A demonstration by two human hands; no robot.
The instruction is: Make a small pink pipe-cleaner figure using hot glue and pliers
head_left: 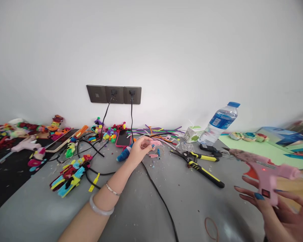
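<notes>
head view, right hand (289, 218) holding glue gun (266, 174), left hand (141, 148) near scraps (154, 155)

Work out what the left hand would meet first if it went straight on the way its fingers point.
Probably the pink scraps just beyond the left hand, though depth is unclear and it might pass above them.

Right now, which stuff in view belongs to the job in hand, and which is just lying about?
Likely in the job:
- pink glue gun, held in the right hand
- pink pieces, close by the fingers of the left hand

Probably just lying about, neither hand on them:
- water bottle
- black-and-yellow pliers
- phone
- drink carton
</notes>
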